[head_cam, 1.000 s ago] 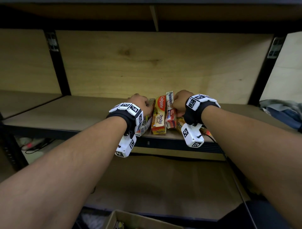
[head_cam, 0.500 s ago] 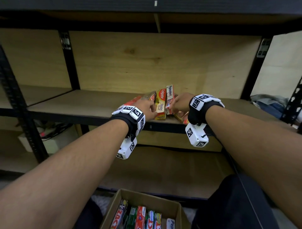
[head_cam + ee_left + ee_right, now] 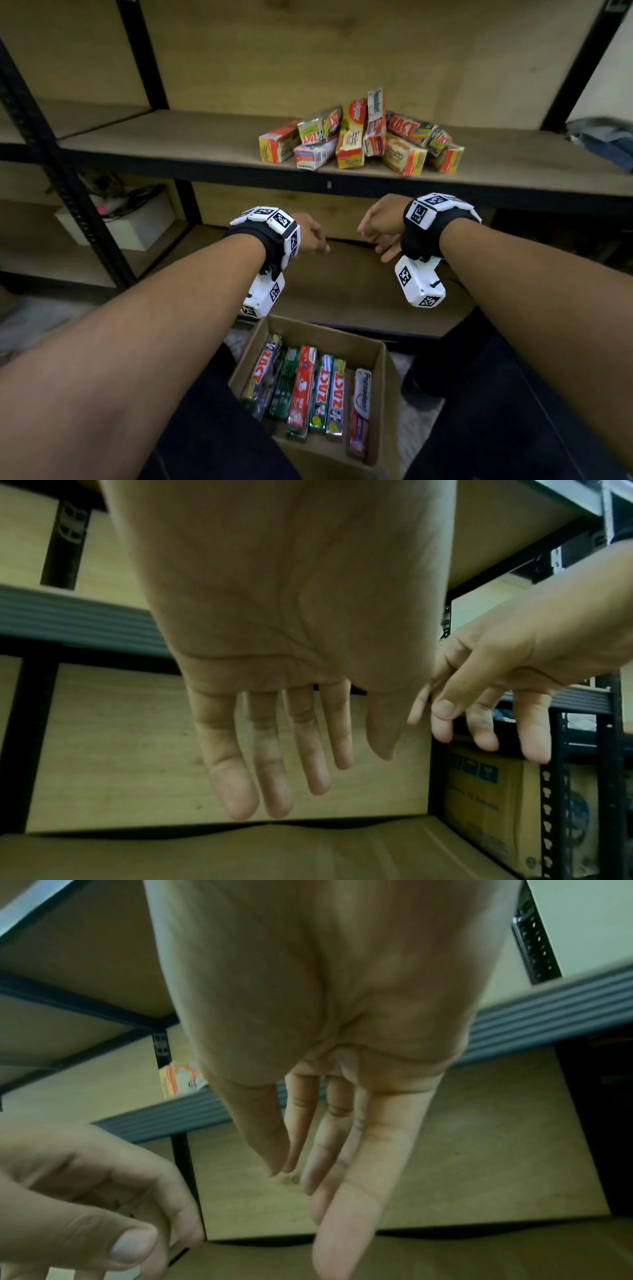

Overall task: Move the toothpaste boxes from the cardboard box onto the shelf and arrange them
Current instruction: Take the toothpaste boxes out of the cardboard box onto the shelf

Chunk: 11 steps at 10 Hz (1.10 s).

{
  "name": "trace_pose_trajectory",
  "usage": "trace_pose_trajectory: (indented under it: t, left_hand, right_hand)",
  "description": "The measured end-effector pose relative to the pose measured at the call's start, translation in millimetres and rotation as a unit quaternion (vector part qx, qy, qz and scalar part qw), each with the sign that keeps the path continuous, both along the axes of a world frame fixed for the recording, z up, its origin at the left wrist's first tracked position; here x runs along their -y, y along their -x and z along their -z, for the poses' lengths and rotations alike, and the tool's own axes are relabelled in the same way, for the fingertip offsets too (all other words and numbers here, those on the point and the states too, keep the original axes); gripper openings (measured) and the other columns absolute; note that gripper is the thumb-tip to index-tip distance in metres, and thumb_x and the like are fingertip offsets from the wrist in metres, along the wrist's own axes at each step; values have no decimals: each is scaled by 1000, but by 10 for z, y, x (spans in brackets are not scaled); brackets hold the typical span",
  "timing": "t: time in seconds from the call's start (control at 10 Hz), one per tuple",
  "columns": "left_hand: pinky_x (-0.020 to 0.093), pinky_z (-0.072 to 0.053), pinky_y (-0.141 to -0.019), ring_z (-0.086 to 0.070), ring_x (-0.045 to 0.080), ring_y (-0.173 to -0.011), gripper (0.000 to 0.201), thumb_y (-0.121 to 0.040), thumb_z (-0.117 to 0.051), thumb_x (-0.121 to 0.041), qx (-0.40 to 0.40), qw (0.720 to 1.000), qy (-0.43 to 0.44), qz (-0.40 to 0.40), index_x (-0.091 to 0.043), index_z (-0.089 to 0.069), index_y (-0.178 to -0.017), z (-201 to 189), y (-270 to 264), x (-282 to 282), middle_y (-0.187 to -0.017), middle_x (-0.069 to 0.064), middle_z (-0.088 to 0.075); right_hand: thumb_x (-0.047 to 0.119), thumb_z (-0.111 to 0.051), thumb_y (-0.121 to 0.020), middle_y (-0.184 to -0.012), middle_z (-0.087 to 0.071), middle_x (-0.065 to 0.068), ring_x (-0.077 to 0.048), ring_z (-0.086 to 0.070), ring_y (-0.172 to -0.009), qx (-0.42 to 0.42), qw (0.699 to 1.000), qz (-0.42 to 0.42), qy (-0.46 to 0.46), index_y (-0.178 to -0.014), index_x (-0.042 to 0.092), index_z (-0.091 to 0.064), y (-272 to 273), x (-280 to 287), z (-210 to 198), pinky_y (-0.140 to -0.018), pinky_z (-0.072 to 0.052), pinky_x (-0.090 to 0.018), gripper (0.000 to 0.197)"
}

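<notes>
Nearest me, the open brown cardboard box [image 3: 383,394] on the floor holds long toothpaste boxes [image 3: 308,390] packed side by side, their upper ends free for lifting out. Above it my left hand [image 3: 308,236] and right hand [image 3: 380,222] hang empty, fingers loose and spread, ready to reach down. Farther off, short toothpaste cartons [image 3: 359,137] lie heaped near the front edge of the wooden shelf [image 3: 171,137], probably awaiting tidying, with bare board either side.

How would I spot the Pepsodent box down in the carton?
Look below the shelf to the open cardboard box on the floor. Along its right wall lies the Pepsodent box, white and red, alone beside the ZACT boxes.
</notes>
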<state>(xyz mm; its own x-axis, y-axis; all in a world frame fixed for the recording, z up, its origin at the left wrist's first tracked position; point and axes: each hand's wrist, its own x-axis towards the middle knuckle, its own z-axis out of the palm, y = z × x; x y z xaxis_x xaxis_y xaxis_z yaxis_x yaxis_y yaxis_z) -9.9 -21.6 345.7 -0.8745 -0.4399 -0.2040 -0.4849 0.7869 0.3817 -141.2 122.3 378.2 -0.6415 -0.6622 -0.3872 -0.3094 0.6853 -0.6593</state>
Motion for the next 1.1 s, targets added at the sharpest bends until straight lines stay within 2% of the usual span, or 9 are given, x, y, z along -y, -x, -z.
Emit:
trace_pose_trajectory:
  t: [0.3,0.4,0.5,0.6,0.7,0.8,0.9,1.0,1.1]
  left_hand:
    - [12,-39,-36,-57,11,-54,15,-90,-64,-25,55,989,-130,-39,-16,-74,-97,1006,17,167,-87,-2,-72]
    - [12,-42,-40,-58,1,-49,16,-93,-61,-20,74,984,-155,-46,-11,-73,-99,1328,30,213,-74,-12,-68]
    - [11,-42,-42,-59,4,-56,13,-91,-61,-13,107,980,-160,-42,-11,-74,-95,1629,50,251,-77,-11,-67]
    - [18,-49,-56,-58,11,-63,10,-92,-60,-14,154,973,-167,-42,-20,-65,-86,1946,90,237,-79,-5,-61]
    - [25,-48,-67,-58,15,-70,8,-94,-59,-23,180,968,-168,-51,-23,-59,-86,2233,124,264,-72,-8,-55]
    - [14,-40,-47,-49,10,-58,11,-98,-55,-23,189,964,-176,-60,-17,-58,-89,2414,110,252,-68,-5,-50]
    - [9,-34,-37,-45,10,-56,21,-99,-53,-19,209,959,-180,-67,-19,-48,-78,2662,118,257,-66,-4,-44]
    - [17,-47,-64,-57,13,-76,22,-92,-61,-29,218,952,-194,-97,-38,-46,-78,3177,140,413,-74,-14,-45]
    - [7,-41,-59,-57,5,-59,22,-96,-59,-23,227,948,-197,-104,-29,-48,-77,3358,104,420,-78,-7,-48]
  right_hand:
    - [7,-63,-88,-92,-62,-18,-33,-64,-73,64,993,-18,-98,-100,-3,-68,114,129,1185,-76,-57,-60,16]
    - [6,-66,-87,-92,-72,-17,-30,-72,-71,54,990,-42,-126,-104,-2,-69,157,168,1574,-71,-62,-50,19]
    - [2,-61,-87,-100,-69,-32,-36,-71,-69,95,985,-31,-141,-108,-6,-67,148,190,1917,-71,-60,-54,23]
    - [3,-59,-84,-87,-70,-30,-39,-71,-69,112,981,-22,-158,-100,-5,-69,148,207,2232,-71,-57,-62,21]
    - [7,-60,-73,-90,-73,-27,-39,-74,-75,115,975,-38,-186,-93,1,-73,179,231,2549,-72,-58,-61,24]
    - [14,-66,-75,-94,-75,-19,-29,-73,-77,95,968,-75,-218,-99,1,-73,213,284,2850,-77,-60,-54,28]
    - [21,-64,-83,-100,-75,-15,-31,-73,-92,98,962,-90,-240,-101,7,-76,214,295,3169,-84,-59,-51,26]
    - [18,-63,-89,-106,-71,-10,-24,-71,-86,107,967,-69,-222,-117,7,-68,176,259,3494,-72,-61,-34,30]
    - [14,-63,-92,-108,-66,-12,-20,-63,-74,130,966,-39,-218,-130,4,-56,91,234,3776,-58,-57,-27,40]
